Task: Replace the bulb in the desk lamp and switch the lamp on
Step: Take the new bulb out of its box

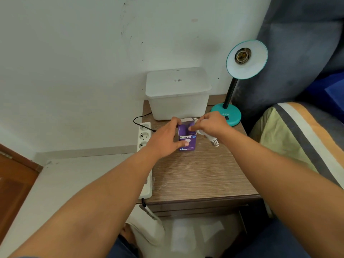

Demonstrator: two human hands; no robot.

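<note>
A teal desk lamp (230, 112) stands at the back right of the wooden bedside table (201, 175). Its shade (247, 59) is tipped toward me and the socket inside holds no bulb. A purple bulb box (187, 139) stands upright in the middle of the table, its top flaps open. My left hand (163, 138) grips the box's left side, thumb on its front. My right hand (210, 123) pinches the box's top flap. A white bulb (212, 139) lies on the table under my right hand, its screw base pointing toward me. Another screw base shows behind the box.
A white lidded plastic bin (178, 94) sits at the back of the table. A white power strip (144, 138) runs along the table's left edge, a black cord plugged into it. A bed with a striped pillow (297, 138) is to the right.
</note>
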